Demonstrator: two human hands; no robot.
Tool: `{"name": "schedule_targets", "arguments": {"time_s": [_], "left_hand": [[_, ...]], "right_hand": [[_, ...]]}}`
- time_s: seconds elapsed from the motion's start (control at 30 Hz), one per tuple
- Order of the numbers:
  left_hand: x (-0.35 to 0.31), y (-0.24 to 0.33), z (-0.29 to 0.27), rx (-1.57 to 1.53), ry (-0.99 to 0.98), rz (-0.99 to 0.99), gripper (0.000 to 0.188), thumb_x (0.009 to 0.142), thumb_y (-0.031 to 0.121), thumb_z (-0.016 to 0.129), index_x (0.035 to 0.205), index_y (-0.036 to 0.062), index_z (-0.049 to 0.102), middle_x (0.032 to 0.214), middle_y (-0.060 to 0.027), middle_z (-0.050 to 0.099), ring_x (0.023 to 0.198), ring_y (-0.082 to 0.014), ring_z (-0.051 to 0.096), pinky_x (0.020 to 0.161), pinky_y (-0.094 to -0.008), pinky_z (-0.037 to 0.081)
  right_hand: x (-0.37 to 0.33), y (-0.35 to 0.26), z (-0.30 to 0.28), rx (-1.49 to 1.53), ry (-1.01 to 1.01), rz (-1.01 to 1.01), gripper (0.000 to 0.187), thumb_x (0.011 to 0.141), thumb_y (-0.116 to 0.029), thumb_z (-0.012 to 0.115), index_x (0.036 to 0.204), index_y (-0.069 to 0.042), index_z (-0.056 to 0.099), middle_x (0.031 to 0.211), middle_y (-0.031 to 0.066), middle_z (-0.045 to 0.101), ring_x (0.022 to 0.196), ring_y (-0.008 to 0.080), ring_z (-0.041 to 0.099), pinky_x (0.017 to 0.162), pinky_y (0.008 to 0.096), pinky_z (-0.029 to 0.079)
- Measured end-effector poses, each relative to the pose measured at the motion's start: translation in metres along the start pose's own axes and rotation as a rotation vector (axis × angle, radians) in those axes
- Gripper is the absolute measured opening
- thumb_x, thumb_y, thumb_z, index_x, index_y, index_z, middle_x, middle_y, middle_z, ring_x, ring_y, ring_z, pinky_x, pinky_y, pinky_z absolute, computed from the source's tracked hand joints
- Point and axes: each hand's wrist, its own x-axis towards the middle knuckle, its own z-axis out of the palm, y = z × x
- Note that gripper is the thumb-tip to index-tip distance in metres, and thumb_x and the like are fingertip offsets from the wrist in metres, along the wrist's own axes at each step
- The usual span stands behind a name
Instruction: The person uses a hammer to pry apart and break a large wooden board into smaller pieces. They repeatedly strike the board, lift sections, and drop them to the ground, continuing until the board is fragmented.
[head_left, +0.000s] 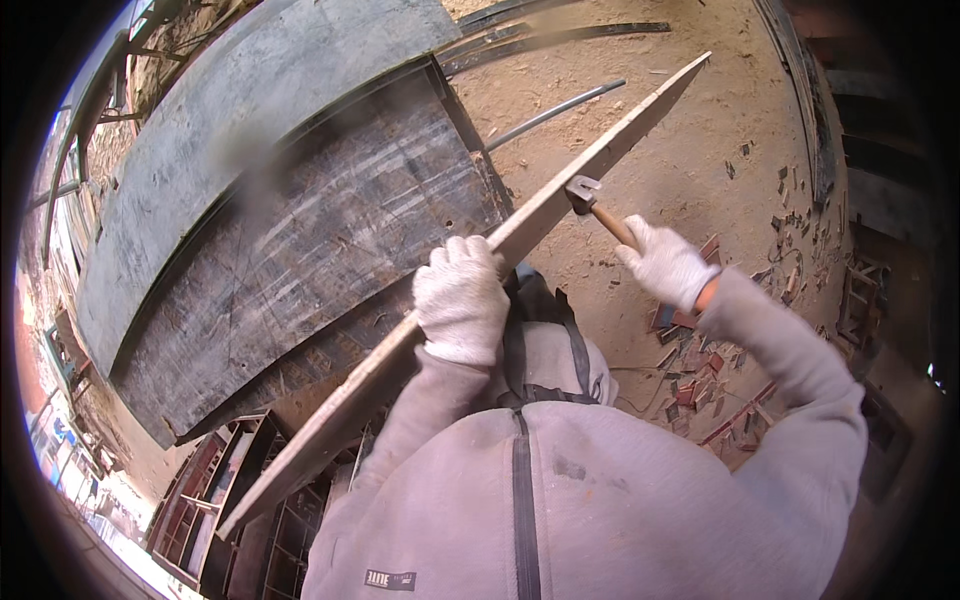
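I see my left hand [462, 298], in a white glove, wrapped around a long wooden plank [520, 232] that runs diagonally from the lower left of the frame to the upper right. My right hand [667, 264], also gloved, is clenched on the wooden handle of a claw hammer [597, 205], whose head touches the plank's edge just right of centre. A dark plywood panel [300, 250] lies upper left.

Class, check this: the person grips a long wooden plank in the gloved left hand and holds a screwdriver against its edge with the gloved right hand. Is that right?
Not quite. The tool in the right hand is a hammer with a wooden handle, not a screwdriver; its metal head meets the plank's edge. The rest stands: the gloved left hand grips the long wooden plank. The head view shows it.
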Motion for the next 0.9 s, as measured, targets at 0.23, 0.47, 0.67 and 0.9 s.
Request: {"name": "schedule_targets", "arguments": {"time_s": [0.23, 0.47, 0.67, 0.9], "left_hand": [[0.009, -0.017, 0.006, -0.065, 0.033, 0.031, 0.022, 0.089, 0.03, 0.071, 0.093, 0.0111, 0.059, 0.086, -0.0084, 0.06, 0.082, -0.0287, 0.063, 0.07, -0.0433, 0.049], [0.006, -0.001, 0.009, 0.076, -0.063, 0.054, 0.015, 0.086, 0.016, 0.061, 0.099, 0.0095, 0.059, 0.091, -0.008, 0.058, 0.088, -0.0248, 0.062, 0.074, -0.0392, 0.05], [-0.004, 0.003, -0.011, -0.039, -0.116, 0.057, 0.016, 0.089, 0.015, 0.058, 0.104, 0.0093, 0.056, 0.09, -0.0087, 0.061, 0.088, -0.0258, 0.063, 0.075, -0.0395, 0.05], [0.012, 0.015, -0.027, 0.016, -0.137, 0.194, 0.031, 0.082, 0.014, 0.067, 0.11, 0.0079, 0.059, 0.096, -0.0105, 0.065, 0.096, -0.0296, 0.062, 0.089, -0.0426, 0.047]], "right_hand": [[-0.005, -0.016, 0.003, 0.323, 0.032, 0.18, 0.034, 0.098, -0.036, 0.063, 0.109, -0.004, 0.058, 0.085, 0.022, 0.068, 0.078, 0.0358, 0.07, 0.07, 0.0456, 0.054], [-0.02, -0.025, 0.0, 0.82, 0.375, 0.074, 0.023, 0.095, -0.018, 0.072, 0.108, -0.003, 0.061, 0.083, 0.003, 0.066, 0.072, 0.0118, 0.061, 0.067, 0.0286, 0.05], [0.038, -0.049, -0.008, 0.723, 0.603, -0.329, 0.022, 0.099, -0.019, 0.069, 0.115, -0.005, 0.068, 0.1, 0.0054, 0.071, 0.091, 0.0169, 0.066, 0.082, 0.0349, 0.053], [0.082, -0.057, 0.009, 0.842, 0.288, -0.231, 0.04, 0.095, -0.039, 0.073, 0.108, -0.002, 0.067, 0.083, 0.0095, 0.073, 0.081, 0.0189, 0.07, 0.072, 0.0405, 0.055]]}}
